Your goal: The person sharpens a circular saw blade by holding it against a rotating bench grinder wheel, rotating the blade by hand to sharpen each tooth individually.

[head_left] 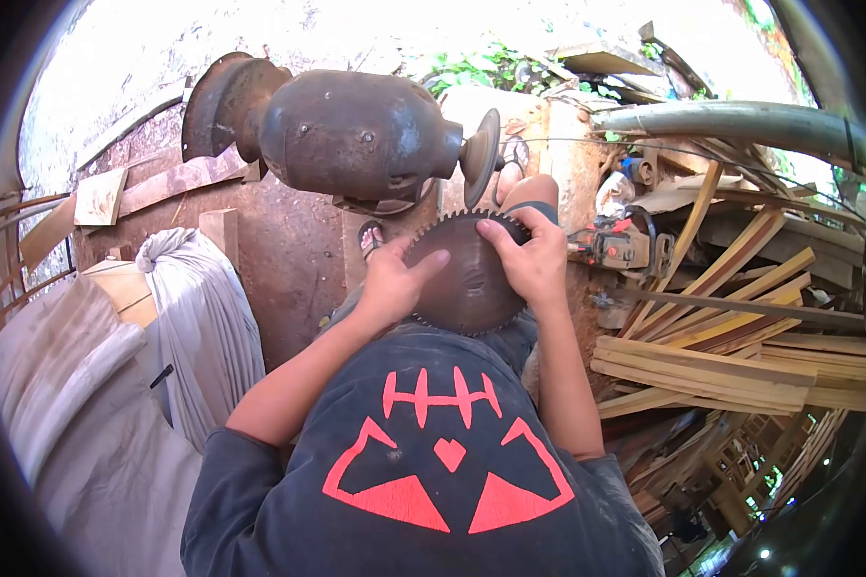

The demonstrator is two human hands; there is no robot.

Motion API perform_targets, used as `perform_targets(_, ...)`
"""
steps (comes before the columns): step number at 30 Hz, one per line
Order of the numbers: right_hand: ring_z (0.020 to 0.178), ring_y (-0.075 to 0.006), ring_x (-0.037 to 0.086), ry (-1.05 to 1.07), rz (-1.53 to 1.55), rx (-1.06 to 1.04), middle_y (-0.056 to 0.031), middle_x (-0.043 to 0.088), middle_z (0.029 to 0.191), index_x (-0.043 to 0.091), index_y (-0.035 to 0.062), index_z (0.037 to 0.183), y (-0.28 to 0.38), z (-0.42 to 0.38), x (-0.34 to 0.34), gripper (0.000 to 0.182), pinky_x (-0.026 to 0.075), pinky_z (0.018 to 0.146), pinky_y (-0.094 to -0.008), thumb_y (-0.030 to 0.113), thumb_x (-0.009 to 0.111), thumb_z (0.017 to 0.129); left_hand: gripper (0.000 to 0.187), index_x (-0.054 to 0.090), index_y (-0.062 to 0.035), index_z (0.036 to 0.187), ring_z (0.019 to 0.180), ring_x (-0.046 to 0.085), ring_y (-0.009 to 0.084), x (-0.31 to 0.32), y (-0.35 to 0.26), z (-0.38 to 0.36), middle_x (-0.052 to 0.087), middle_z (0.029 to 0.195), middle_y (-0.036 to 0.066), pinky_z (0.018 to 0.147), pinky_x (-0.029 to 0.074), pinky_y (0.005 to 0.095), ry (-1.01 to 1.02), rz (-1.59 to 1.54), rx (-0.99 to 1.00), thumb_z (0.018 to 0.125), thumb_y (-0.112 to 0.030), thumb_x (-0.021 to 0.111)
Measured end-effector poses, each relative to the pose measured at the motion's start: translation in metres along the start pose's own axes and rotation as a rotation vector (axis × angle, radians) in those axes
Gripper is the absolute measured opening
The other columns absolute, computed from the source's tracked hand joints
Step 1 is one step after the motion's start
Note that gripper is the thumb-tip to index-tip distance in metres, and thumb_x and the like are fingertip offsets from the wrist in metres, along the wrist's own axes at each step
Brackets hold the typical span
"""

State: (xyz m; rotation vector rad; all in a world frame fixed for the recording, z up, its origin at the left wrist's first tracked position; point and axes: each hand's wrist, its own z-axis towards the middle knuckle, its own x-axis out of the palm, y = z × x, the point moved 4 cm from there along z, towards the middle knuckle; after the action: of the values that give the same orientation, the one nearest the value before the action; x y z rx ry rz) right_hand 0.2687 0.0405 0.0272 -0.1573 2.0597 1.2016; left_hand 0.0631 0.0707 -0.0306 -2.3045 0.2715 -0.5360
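A dark, toothed circular saw blade is held over my lap, its flat face toward me. My left hand grips the blade's left edge, thumb lying on the face and fingers hidden behind. At the upper right edge my right hand pinches the blade, thumb on the face near the teeth. Just beyond the blade stands a rusty bench grinder motor with a thin grinding disc on its right end, close to my right hand but apart from it. A wide rusty flange is on the motor's left end.
At the right, a chainsaw lies beside stacked wooden strips. A metal pipe crosses the upper right. Grey cloth drapes over something at the left, near wood offcuts. My sandalled foot rests below the motor.
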Motion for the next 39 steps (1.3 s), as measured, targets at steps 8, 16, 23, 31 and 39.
perform_targets(8, 0.07, -0.0307, 0.072, -0.031, -0.027, -0.032, -0.0238, 0.072, 0.078, 0.075, -0.0058, 0.097, -0.004, 0.006, 0.001, 0.046, 0.056, 0.07, -0.0402, 0.036, 0.088, 0.08, 0.037, 0.068, 0.008, 0.121, 0.091, 0.072, 0.0166, -0.001, -0.002, 0.007, 0.076, 0.107, 0.013, 0.084, 0.06, 0.0324, -0.045, 0.192, 0.009, 0.096, -0.017, 0.079)
perform_targets(16, 0.071, -0.0331, 0.072, -0.018, 0.02, -0.004, -0.0242, 0.071, 0.078, 0.075, -0.0054, 0.097, -0.006, 0.003, 0.003, 0.046, 0.056, 0.07, -0.0412, 0.036, 0.088, 0.081, 0.036, 0.07, 0.0075, 0.117, 0.09, 0.071, 0.0162, -0.002, -0.006, 0.008, 0.076, 0.103, 0.013, 0.082, 0.059, 0.0321, -0.04, 0.193, -0.013, 0.094, -0.018, 0.08)
perform_targets(23, 0.069, -0.0198, 0.065, -0.028, 0.003, -0.034, -0.0145, 0.07, 0.074, 0.074, -0.0047, 0.093, -0.01, 0.005, 0.004, 0.039, 0.053, 0.068, -0.0354, 0.03, 0.088, 0.084, 0.037, 0.069, 0.0091, 0.118, 0.09, 0.071, 0.0162, 0.001, -0.014, 0.006, 0.076, 0.103, 0.014, 0.082, 0.059, 0.0319, -0.057, 0.234, 0.002, 0.094, -0.017, 0.08)
perform_targets(31, 0.069, -0.0341, 0.071, -0.033, 0.02, -0.033, -0.0233, 0.07, 0.076, 0.074, -0.0058, 0.095, -0.004, 0.004, 0.002, 0.045, 0.055, 0.069, -0.0415, 0.035, 0.088, 0.081, 0.045, 0.066, 0.0133, 0.124, 0.093, 0.071, 0.0164, 0.001, -0.011, 0.006, 0.076, 0.107, 0.016, 0.086, 0.058, 0.0305, -0.048, 0.184, -0.014, 0.094, -0.017, 0.08)
perform_targets(39, 0.07, -0.0347, 0.072, -0.043, -0.001, -0.061, -0.0239, 0.07, 0.076, 0.074, -0.0053, 0.094, -0.003, 0.004, 0.002, 0.045, 0.055, 0.069, -0.042, 0.035, 0.088, 0.081, 0.047, 0.063, 0.0112, 0.13, 0.094, 0.072, 0.0177, 0.001, -0.005, 0.006, 0.075, 0.111, 0.016, 0.088, 0.059, 0.0319, -0.033, 0.084, -0.026, 0.094, -0.015, 0.08)
